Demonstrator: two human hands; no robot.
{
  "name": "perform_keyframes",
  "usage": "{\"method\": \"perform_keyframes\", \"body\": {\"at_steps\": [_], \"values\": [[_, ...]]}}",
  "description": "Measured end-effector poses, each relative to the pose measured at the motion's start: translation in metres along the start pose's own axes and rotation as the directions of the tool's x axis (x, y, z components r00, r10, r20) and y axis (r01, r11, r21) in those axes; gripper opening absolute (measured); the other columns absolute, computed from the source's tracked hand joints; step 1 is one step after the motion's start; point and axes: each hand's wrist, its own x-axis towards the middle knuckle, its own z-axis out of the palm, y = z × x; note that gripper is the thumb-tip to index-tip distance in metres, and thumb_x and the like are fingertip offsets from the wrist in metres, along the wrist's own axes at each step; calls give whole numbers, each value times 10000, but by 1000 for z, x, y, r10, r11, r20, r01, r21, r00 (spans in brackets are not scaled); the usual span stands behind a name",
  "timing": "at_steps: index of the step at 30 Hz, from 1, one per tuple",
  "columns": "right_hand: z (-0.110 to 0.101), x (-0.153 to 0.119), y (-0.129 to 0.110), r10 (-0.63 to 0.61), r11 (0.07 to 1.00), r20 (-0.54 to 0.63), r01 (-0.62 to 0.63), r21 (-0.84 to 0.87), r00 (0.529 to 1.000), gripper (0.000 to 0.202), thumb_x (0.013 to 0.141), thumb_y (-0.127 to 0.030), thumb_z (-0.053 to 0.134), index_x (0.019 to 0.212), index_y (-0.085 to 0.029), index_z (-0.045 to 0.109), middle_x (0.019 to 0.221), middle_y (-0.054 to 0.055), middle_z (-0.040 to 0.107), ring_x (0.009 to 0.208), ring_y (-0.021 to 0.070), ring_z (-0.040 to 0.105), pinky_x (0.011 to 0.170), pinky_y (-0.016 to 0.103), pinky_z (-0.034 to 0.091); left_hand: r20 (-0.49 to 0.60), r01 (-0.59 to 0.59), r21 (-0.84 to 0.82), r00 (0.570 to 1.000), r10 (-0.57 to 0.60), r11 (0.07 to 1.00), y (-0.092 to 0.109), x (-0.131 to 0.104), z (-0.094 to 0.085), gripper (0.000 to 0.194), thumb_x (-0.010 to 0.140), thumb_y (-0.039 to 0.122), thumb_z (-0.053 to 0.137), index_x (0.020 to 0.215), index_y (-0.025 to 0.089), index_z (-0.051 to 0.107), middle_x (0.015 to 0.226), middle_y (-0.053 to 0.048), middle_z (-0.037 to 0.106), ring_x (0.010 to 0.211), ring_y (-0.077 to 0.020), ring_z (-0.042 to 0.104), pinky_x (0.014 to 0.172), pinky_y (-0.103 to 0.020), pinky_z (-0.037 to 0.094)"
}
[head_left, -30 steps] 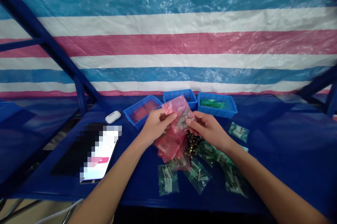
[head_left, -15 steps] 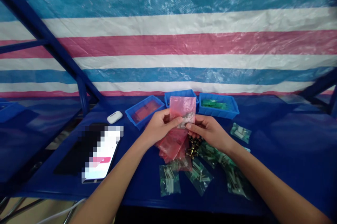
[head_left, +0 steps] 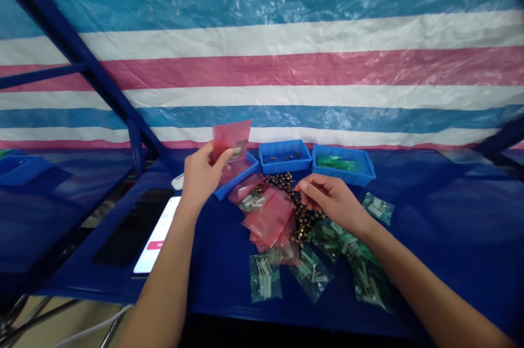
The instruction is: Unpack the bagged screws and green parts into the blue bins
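Observation:
Raised above the left blue bin (head_left: 221, 193), my left hand (head_left: 203, 172) grips a red plastic bag (head_left: 230, 138) with small pale pieces in its lower part. My right hand (head_left: 327, 198) hovers over a pile of small brass-coloured parts (head_left: 303, 220), thumb and forefinger pressed together; whatever is between them is too small to make out. Overlapping red bags (head_left: 270, 217) lie between the hands. Green-tinted bags with pale strips (head_left: 265, 278) are spread near the front and below my right forearm.
The middle blue bin (head_left: 284, 157) holds a few small parts, the right one (head_left: 347, 176) green pieces. A lit phone (head_left: 151, 250), dark pad (head_left: 118, 239) and white case (head_left: 178, 181) lie left. A small bag (head_left: 378, 208) lies right.
My left hand has moved left with the red bag, away from my right hand. My right hand has let go of the bag and shifted slightly right. The middle bin and brass pile show more.

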Motion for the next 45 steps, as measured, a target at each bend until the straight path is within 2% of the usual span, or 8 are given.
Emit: {"method": "perform_keyframes", "body": {"at_steps": [2, 5, 14, 22, 30, 34, 37, 45], "values": [[-1, 1, 3, -14, 999, -9, 14, -40, 1000, 306, 926, -450, 513, 833, -176, 613, 666, -5, 603, 552, 108, 541, 522, 232, 405, 50, -108, 340, 994, 97, 934, -10, 4, -15, 304, 872, 463, 564, 936, 189, 679, 847, -57, 711, 772, -220, 647, 677, -278, 443], [-1, 2, 8, -45, 991, -16, 42, -128, 999, 303, 919, -442, 527, 796, -181, 620, 687, 2, 617, 615, 126, 564, 574, 246, 422, 222, -184, 563, 973, 68, 806, -19, 5, -31, 270, 891, 400, 518, 1000, 221, 688, 907, -56, 716, 806, -229, 649, 675, -283, 426], [-1, 3, 12, -72, 985, -22, 68, -159, 997, 283, 913, -449, 532, 854, -197, 648, 753, 18, 648, 678, 153, 588, 602, 266, 435, 238, -240, 770, 968, 82, 592, -12, -3, -20, 189, 855, 342, 561, 855, 234, 717, 962, -92, 636, 1017, -312, 523, 732, -348, 435], [-1, 0, 13, -87, 981, -35, 80, -176, 996, 274, 903, -446, 552, 1066, -237, 624, 750, 7, 654, 665, 159, 599, 617, 276, 454, 415, -263, 577, 910, 0, 774, -24, 3, -4, 96, 796, 212, 566, 875, 222, 620, 877, -29, 650, 798, -199, 597, 697, -279, 427], [1, 0, 6, -108, 979, -22, 103, -175, 994, 262, 919, -427, 527, 926, -205, 667, 848, 24, 670, 726, 156, 587, 628, 266, 434, 427, -223, 631, 900, -92, 743, -30, 6, -5, 77, 775, 245, 600, 814, 241, 665, 844, -17, 688, 771, -218, 646, 615, -281, 372], [1, 0, 5, -75, 978, -29, 68, -196, 997, 282, 923, -435, 518, 876, -196, 660, 751, 9, 643, 662, 144, 552, 586, 259, 403, 432, -236, 640, 897, -88, 731, -30, 6, -7, 359, 876, 515, 502, 771, 234, 700, 828, -63, 713, 798, -264, 656, 636, -307, 379], [0, 0, 6, -63, 975, -39, 54, -215, 997, 289, 930, -433, 506, 859, -196, 655, 710, 3, 635, 639, 141, 543, 565, 257, 382, 421, -256, 661, 905, -66, 706, -32, 5, -8, 509, 947, 517, 351, 760, 208, 710, 842, -103, 718, 812, -274, 657, 666, -321, 392], [-1, 1, 7, -61, 967, -56, 45, -251, 997, 299, 940, -427, 488, 839, -196, 649, 692, -2, 640, 623, 137, 542, 554, 257, 366, 462, -209, 590, 879, -113, 780, -41, 8, -10, 171, 837, 323, 560, 881, 243, 704, 869, -25, 732, 806, -214, 664, 675, -274, 413]]}}
